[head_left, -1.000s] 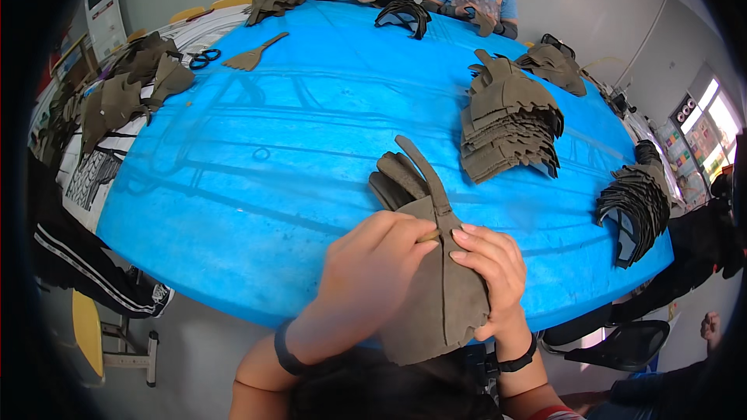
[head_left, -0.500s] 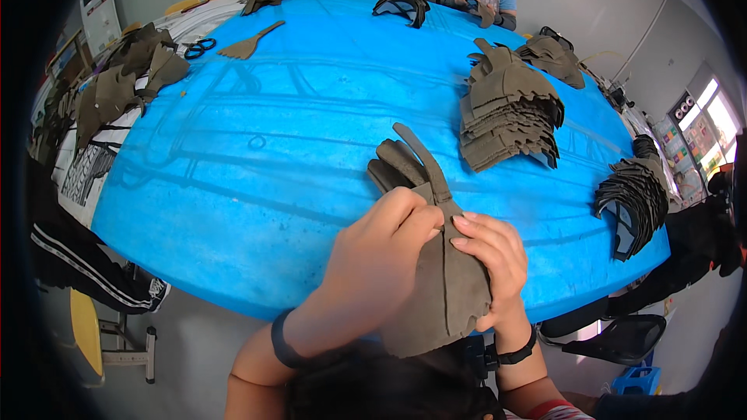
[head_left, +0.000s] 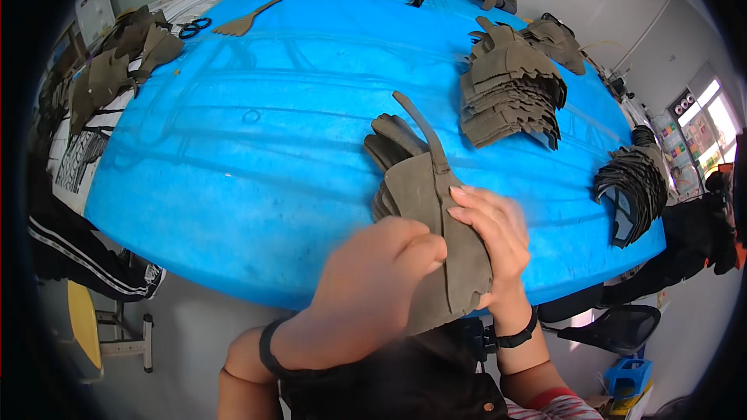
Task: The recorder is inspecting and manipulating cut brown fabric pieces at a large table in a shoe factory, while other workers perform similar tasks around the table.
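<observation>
An olive-brown sewn fabric piece [head_left: 411,184] with a raised seam down its middle and a narrow strap at its top lies in front of me at the near edge of the table. My right hand [head_left: 496,237] grips its right side, fingers on top near the seam and thumb low by the edge. Closed in a pinch, my left hand [head_left: 381,280] sits over the lower seam, slightly blurred; anything between its fingertips is hidden. More folded layers of the same fabric show behind the piece on its left.
A blue-covered table [head_left: 296,155] spreads ahead. Stacked brown fabric pieces [head_left: 513,93] stand at right, another stack [head_left: 634,187] at the right edge. Black scissors [head_left: 194,27], a loose piece [head_left: 247,19] and a fabric heap [head_left: 101,82] lie at left. Two people work across the table.
My left hand has slid down along the seam toward me, uncovering the piece's upper part. My right hand keeps its hold on the right side. The whole view has tilted slightly downward.
</observation>
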